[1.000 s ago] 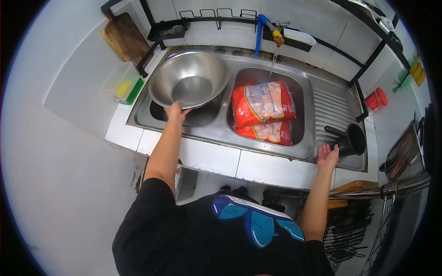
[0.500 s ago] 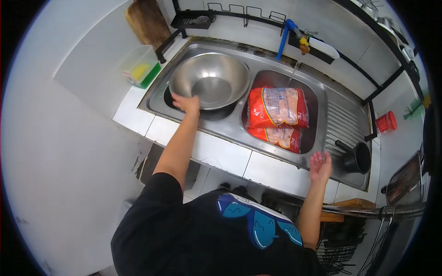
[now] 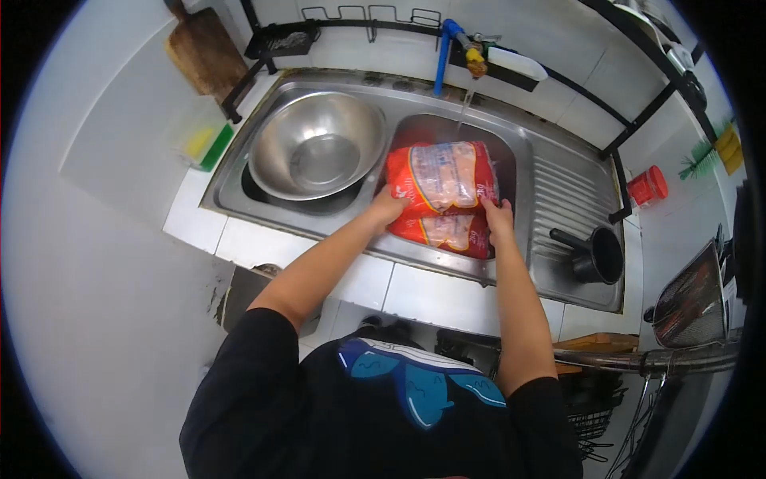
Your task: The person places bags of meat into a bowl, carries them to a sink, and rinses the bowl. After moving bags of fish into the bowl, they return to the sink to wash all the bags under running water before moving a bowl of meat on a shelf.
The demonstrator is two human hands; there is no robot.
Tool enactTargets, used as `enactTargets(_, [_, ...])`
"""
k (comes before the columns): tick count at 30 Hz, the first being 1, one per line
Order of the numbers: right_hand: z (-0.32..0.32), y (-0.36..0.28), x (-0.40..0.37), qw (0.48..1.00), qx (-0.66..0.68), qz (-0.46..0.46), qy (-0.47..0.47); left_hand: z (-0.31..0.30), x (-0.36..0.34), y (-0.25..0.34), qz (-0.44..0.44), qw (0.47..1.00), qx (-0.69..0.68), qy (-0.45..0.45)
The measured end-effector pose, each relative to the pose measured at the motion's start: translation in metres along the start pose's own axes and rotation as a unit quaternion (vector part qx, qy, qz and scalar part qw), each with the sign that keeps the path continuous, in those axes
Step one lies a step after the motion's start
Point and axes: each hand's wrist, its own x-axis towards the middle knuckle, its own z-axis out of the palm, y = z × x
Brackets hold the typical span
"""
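Observation:
Two red and clear plastic food bags lie stacked in the right basin of a steel double sink [image 3: 523, 152]. My left hand [image 3: 388, 207] grips the near left corner of the upper bag [image 3: 441, 177]. My right hand [image 3: 499, 217] holds its near right edge, over the lower bag [image 3: 440, 231]. A thin stream of water runs from the blue tap [image 3: 447, 40] into this basin. A large steel bowl [image 3: 317, 144] rests in the left basin, untouched.
A black pot [image 3: 598, 255] stands on the drainboard at right. A red-lidded jar [image 3: 646, 186] sits beyond it. A wooden cutting board [image 3: 206, 53] leans at the back left, near a clear box with sponges [image 3: 199, 137]. Wire racks hang below right.
My left hand left the steel bowl's rim and moved right to the upper bag. My right hand came off the counter edge near the pot and took the bag's other side.

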Motion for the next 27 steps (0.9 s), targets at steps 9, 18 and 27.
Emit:
enactTargets(9, [0.015, 0.005, 0.077, 0.997, -0.060, 0.011, -0.050, 0.032, 0.063, -0.003, -0.107, 0.958, 0.162, 0.211])
enactTargets(18, [-0.016, -0.004, 0.071, 0.899, 0.285, 0.184, -0.276, 0.007, 0.069, 0.027, -0.165, 0.934, -0.314, -0.038])
enactTargets(27, [0.025, -0.083, 0.014, 0.882, 0.322, 0.111, -0.325, -0.069, 0.018, 0.096, 0.005, 0.909, -0.393, -0.139])
